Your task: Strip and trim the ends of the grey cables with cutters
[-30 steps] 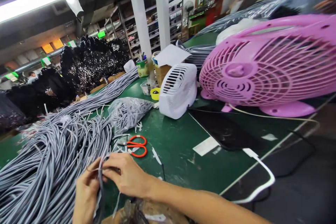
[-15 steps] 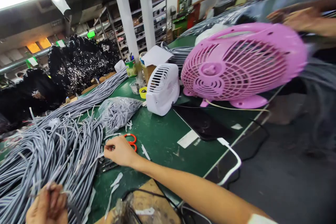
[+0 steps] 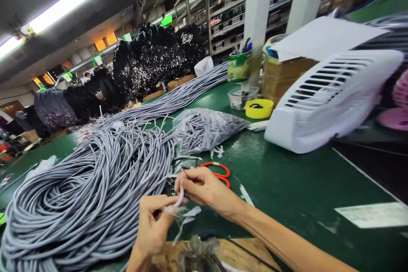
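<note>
My left hand (image 3: 153, 223) is closed in a pinch in front of the grey cables, at lower centre. It grips a pale, curved cable end (image 3: 181, 196), with fine wisps showing just below the fingertips. From the right, my right hand (image 3: 204, 187) meets it, thumb and fingers closed around the upper part of the same piece. A thin dark point sticks out by the right fingertips; what it belongs to is unclear. Scissors with red handles (image 3: 225, 174) lie behind my right hand. The large coil of grey cables (image 3: 86, 191) spreads to the left.
A clear bag of short grey pieces (image 3: 204, 131) lies beyond my hands. Behind it are a yellow tape roll (image 3: 259, 108), a small clear box (image 3: 240, 97) and a green can of pens (image 3: 239, 66). A white fan (image 3: 321, 102) stands on the green table (image 3: 287, 191) at right.
The view has swung left and closer. My left hand has come up and right to meet my right hand, and both now hold the pale cable end between them.
</note>
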`<state>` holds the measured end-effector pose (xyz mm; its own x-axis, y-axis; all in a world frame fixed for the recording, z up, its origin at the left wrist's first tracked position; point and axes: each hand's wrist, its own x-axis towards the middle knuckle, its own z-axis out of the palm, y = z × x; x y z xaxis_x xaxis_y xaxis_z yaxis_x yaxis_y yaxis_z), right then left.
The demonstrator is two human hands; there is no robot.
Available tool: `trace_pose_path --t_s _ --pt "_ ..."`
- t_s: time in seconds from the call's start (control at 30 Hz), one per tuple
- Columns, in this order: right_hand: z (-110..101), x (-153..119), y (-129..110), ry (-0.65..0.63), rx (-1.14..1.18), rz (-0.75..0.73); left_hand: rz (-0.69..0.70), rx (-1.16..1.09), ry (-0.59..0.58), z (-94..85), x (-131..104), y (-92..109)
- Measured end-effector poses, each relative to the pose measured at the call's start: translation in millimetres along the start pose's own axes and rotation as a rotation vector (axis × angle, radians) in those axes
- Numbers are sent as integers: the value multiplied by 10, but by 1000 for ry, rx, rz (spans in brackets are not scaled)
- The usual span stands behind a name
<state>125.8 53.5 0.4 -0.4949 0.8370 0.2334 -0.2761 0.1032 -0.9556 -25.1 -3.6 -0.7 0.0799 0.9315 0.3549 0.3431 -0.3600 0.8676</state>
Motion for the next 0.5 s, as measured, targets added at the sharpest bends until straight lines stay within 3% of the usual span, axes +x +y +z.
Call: trace_pose_path --t_s 0.07,0.2,0.33,0.5 --pt "22 -7 -2 -43 -89 -21 54 64 17 -33 -16 -2" --pt "31 -54 -42 71 -381 -215 55 159 144 -11 6 34" --pt "56 -83 -41 59 -557 -372 97 287 121 61 22 43" --pt "73 -10 31 138 -408 -163 179 262 188 96 -55 -44"
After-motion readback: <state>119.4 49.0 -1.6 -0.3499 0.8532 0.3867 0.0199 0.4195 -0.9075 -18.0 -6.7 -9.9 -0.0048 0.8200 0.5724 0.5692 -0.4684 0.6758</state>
